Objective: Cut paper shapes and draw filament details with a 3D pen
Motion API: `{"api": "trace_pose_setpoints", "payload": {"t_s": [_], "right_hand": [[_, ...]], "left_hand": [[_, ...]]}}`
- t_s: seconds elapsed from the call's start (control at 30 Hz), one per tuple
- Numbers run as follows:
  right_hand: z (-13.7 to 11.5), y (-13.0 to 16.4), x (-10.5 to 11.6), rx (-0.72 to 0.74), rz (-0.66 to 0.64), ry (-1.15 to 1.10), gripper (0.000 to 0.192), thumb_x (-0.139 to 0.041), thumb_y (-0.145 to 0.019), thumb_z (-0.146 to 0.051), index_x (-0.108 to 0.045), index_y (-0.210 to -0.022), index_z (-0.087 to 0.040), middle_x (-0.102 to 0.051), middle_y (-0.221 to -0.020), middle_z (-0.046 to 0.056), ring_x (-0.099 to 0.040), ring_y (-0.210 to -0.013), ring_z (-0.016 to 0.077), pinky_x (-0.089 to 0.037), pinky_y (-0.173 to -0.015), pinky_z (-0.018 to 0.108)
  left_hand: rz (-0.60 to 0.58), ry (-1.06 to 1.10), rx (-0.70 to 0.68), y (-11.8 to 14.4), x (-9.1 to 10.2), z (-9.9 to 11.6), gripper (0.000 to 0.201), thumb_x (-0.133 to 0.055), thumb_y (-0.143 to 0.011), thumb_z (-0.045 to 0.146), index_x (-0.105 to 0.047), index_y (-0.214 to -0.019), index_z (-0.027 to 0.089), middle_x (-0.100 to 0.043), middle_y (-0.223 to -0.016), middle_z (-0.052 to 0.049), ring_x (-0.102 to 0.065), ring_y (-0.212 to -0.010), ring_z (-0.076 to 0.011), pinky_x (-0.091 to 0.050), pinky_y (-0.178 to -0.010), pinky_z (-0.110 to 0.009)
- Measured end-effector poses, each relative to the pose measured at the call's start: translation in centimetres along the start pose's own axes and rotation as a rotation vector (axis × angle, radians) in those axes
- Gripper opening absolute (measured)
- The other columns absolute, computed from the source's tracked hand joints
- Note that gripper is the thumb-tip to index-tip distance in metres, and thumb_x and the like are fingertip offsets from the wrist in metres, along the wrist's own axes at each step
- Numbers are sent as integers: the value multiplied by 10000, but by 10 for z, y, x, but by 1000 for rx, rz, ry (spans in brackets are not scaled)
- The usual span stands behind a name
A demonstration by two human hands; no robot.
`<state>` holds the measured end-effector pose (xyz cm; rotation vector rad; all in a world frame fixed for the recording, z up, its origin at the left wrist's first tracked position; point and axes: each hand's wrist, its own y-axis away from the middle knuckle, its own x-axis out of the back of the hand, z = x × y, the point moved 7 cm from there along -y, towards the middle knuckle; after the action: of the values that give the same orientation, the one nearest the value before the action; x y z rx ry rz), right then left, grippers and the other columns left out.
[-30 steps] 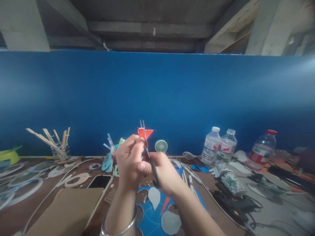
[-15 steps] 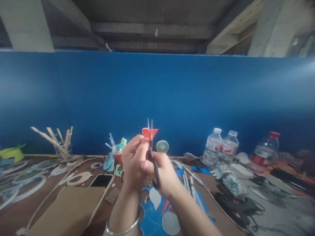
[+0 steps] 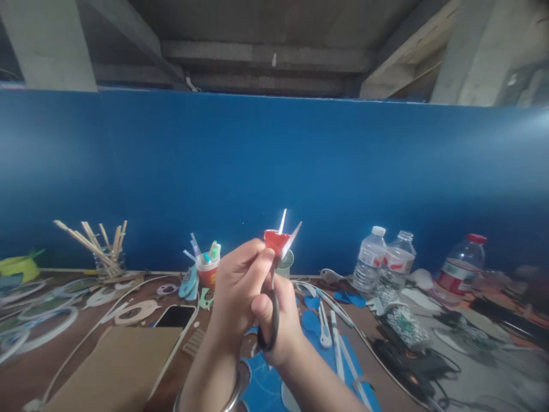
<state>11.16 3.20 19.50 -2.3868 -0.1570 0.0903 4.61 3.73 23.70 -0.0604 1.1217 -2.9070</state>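
The left hand (image 3: 238,286) is raised in front of the blue wall (image 3: 274,171) and pinches a small red paper piece (image 3: 274,240) between the thumb and the fingertips. The piece is in the air, above the table (image 3: 64,360), at the top of the left hand. The right hand (image 3: 278,326) is just beside the left one, touching it, and it grips the black handles of the scissors (image 3: 274,286), with fingers closed through the loops. The two blades point up and stand apart in a narrow V, and the red piece is between them at its right edge. It seems that the blades touch the paper, but the view is a little blurred there.

A metal bangle (image 3: 227,395) is on the left wrist. Below the hands, blue paper sheets (image 3: 317,343) lie on the table. To the left lie a phone (image 3: 174,316) and a brown cardboard (image 3: 115,366). Behind the hands stand a red cup with pens (image 3: 207,268) and a small fan (image 3: 286,262), which is partly hidden. Far left is a glass with wooden sticks (image 3: 100,252). On the right side stand three water bottles (image 3: 388,260), well apart from the hands.
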Motion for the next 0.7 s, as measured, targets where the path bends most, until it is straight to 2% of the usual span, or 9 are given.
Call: {"api": "trace_pose_setpoints", "payload": {"t_s": [0.17,0.3,0.7], "right_hand": [[-2,1,-3,22,40,-25,549,-409,-720,-718,-419,-665,-172,-321,-598,-28,-287,-542,104,-299,-502,245],[0,2,-5,15,49,-71,569,-409,-705,-736,-450,-721,-168,-361,-627,-17,-319,-559,113,-295,-502,244],[-1,3,-6,10,53,-55,539,-409,-721,-715,-436,-712,-176,-352,-626,-16,-314,-557,114,-328,-512,247]], "left_hand": [[-19,2,8,-1,-3,7,327,-449,-780,163,-324,-479,171,-303,-438,61,-274,-414,-53,-231,-382,-195],[-26,-4,0,-2,-3,11,320,-451,-755,166,-324,-462,173,-303,-417,61,-267,-402,-54,-223,-375,-199],[-16,29,-2,-1,-2,12,332,-469,-726,158,-299,-441,174,-285,-418,53,-245,-398,-57,-205,-362,-201]]}}
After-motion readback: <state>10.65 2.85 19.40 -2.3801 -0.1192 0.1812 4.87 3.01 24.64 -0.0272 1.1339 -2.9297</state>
